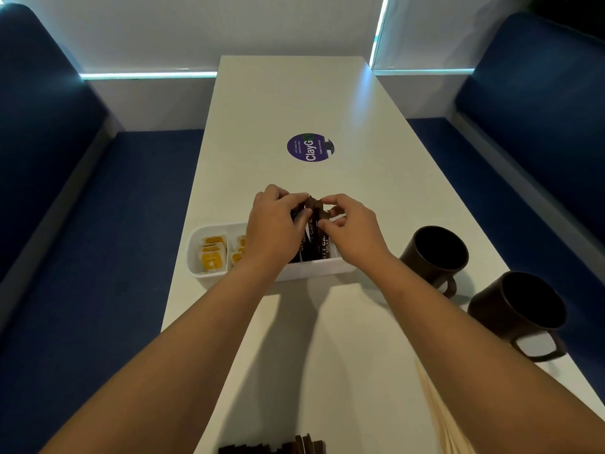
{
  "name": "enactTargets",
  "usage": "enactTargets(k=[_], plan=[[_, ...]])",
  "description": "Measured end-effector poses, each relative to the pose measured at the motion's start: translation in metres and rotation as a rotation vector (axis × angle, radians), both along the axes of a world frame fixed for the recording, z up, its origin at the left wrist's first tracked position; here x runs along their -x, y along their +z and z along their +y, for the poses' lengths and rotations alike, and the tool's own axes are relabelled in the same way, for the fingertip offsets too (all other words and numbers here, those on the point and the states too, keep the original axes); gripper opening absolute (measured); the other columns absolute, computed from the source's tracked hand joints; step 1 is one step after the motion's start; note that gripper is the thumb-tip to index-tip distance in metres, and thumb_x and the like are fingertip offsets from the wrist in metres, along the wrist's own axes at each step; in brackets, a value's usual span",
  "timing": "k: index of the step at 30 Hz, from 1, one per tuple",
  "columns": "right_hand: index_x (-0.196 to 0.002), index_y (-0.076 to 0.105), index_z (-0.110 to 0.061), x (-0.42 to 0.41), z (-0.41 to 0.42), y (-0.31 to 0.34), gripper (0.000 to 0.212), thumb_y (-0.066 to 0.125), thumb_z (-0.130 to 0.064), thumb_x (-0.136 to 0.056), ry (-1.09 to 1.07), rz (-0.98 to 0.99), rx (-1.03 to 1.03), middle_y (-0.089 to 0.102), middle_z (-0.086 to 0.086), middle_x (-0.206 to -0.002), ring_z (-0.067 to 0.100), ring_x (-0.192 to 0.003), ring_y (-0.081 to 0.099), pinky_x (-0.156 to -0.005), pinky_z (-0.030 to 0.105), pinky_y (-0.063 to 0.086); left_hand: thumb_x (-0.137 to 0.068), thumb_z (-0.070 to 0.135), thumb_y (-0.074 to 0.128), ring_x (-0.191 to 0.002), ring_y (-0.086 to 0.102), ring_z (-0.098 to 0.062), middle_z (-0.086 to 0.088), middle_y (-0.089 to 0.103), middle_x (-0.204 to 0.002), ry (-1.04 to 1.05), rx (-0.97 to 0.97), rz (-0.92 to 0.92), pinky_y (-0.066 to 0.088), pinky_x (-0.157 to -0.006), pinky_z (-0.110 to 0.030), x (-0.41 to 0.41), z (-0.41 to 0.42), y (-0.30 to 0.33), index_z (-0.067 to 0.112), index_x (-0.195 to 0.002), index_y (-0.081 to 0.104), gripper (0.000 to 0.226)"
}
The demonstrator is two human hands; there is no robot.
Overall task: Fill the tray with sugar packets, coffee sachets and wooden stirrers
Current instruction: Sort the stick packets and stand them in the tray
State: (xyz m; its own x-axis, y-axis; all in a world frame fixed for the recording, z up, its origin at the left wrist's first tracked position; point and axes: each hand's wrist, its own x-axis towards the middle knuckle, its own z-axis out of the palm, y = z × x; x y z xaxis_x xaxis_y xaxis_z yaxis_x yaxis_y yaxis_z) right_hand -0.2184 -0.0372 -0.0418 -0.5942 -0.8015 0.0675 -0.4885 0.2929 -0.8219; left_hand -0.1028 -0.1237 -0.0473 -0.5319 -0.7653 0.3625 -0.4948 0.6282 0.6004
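Note:
A white tray [196,237] lies across the table's middle. Its left compartments hold several yellow-and-white packets [212,255]. In the middle compartment stand several dark brown sugar sticks [315,240], upright. My left hand [273,224] and my right hand [352,224] both pinch the top ends of these sticks, fingers closed on them. The right end of the tray is hidden behind my right hand. More brown sachets [288,447] lie at the table's near edge. Pale wooden stirrers [445,417] lie at the near right, partly under my right forearm.
Two dark brown mugs [435,253] [520,306] stand on the white table [294,103], right of the tray. A round purple sticker [307,147] sits on the table beyond the tray. Blue bench seats flank the table on both sides.

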Motion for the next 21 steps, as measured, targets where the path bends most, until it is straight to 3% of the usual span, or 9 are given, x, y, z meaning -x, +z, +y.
enactTargets(k=[3,8,14,17,21], plan=[[-0.124,0.059,-0.017,-0.001,0.001,0.0,0.038,0.063,-0.01,-0.087,-0.014,-0.008,-0.009,0.062,0.007,-0.107,0.019,-0.079,0.066,-0.078,0.028,0.054,-0.092,0.024,0.064,-0.099,0.047,-0.017,0.004,0.051,-0.097,-0.038,0.003,-0.023,0.045,-0.084,-0.029,0.002,-0.002,0.0,0.02,-0.125,0.065,0.033],[-0.128,0.057,-0.017,-0.001,0.002,0.001,0.04,0.063,-0.014,-0.088,-0.005,0.031,-0.029,0.06,0.006,-0.113,0.017,-0.081,0.064,-0.079,0.028,0.053,-0.091,0.027,0.065,-0.103,0.045,-0.018,0.002,0.053,-0.103,-0.045,-0.001,-0.021,0.043,-0.088,-0.029,-0.001,0.0,0.001,0.019,-0.131,0.06,0.041],[-0.131,0.053,-0.02,-0.008,0.016,0.014,0.041,0.063,-0.022,-0.091,-0.022,0.076,0.002,0.052,0.002,-0.124,0.016,-0.1,0.06,-0.069,0.011,0.04,-0.092,0.031,0.062,-0.108,0.045,-0.019,-0.002,0.058,-0.113,-0.003,0.009,0.018,0.041,-0.092,-0.03,-0.016,0.009,0.017,0.019,-0.125,0.062,0.036],[-0.125,0.056,-0.023,-0.022,0.033,0.023,0.036,0.064,-0.023,-0.09,-0.022,0.058,0.029,0.054,-0.001,-0.121,0.013,-0.096,0.06,-0.069,0.008,0.04,-0.092,0.03,0.062,-0.103,0.048,-0.017,0.002,0.06,-0.107,0.006,-0.014,0.037,0.038,-0.085,-0.024,-0.03,0.022,0.027,0.02,-0.116,0.066,0.027],[-0.119,0.06,-0.023,-0.047,0.066,0.03,0.031,0.065,-0.024,-0.089,-0.017,0.012,0.018,0.058,-0.006,-0.115,0.002,-0.079,0.059,-0.07,0.016,0.044,-0.09,0.029,0.064,-0.099,0.054,-0.015,0.007,0.059,-0.098,-0.003,-0.089,0.034,0.044,-0.084,-0.027,-0.056,0.049,0.034,0.021,-0.109,0.069,0.021]])
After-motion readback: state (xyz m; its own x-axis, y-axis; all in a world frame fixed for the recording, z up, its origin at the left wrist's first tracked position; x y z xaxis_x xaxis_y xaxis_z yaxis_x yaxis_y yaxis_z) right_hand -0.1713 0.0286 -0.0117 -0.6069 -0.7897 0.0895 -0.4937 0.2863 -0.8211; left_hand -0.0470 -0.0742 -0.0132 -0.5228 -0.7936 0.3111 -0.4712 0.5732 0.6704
